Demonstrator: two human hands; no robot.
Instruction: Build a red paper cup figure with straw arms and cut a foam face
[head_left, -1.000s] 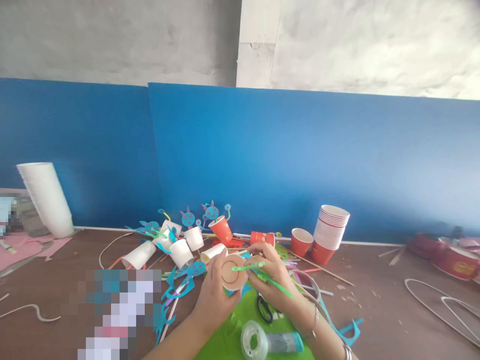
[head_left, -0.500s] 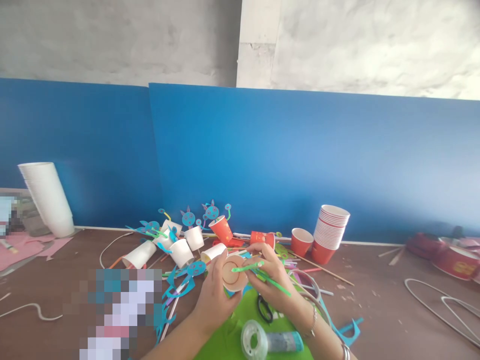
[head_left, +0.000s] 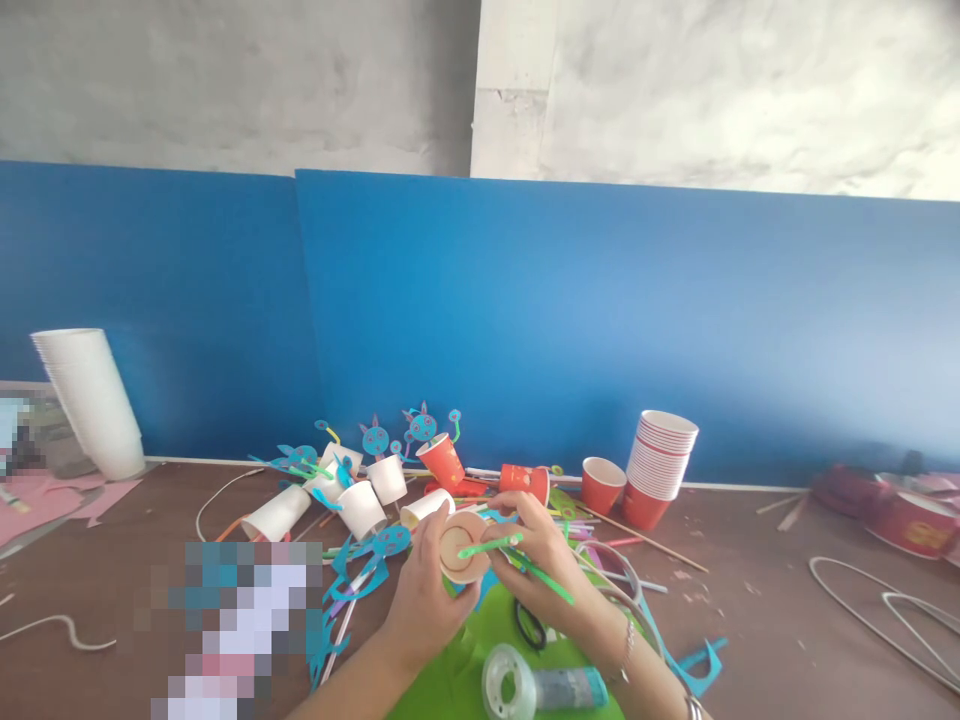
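The paper cup [head_left: 453,566] is held up above the middle of the table [head_left: 750,640], its pale round face, marked with a reddish ring, turned toward the person. The left hand [head_left: 427,585] is clamped around the cup's side, thumb below and fingers above. A short green straw [head_left: 491,546] runs from the middle of that face across toward the right hand [head_left: 544,560], which is curled around a longer green length [head_left: 551,581] slanting down along it toward the wrist; whether the two green pieces join is hidden. The right hand's fingers are close beside the cup's edge. A bracelet [head_left: 628,645] circles that wrist. Beneath the hands lies a green sheet [head_left: 450,690], with a dark scissor handle [head_left: 529,626] and a translucent tube [head_left: 566,688] with a flared end on it. Beyond the left hand lie a blue cut-out face [head_left: 391,540] and several white cups [head_left: 385,478], some tipped over. Behind them, a tilted red cup [head_left: 442,462] stands near a blue eared figure [head_left: 422,427]. To the right stand an upright red cup [head_left: 602,488] and, just beside it, a cup stack [head_left: 661,465]. At far left, a tall white stack [head_left: 91,405] leans against the blue panel [head_left: 600,300].
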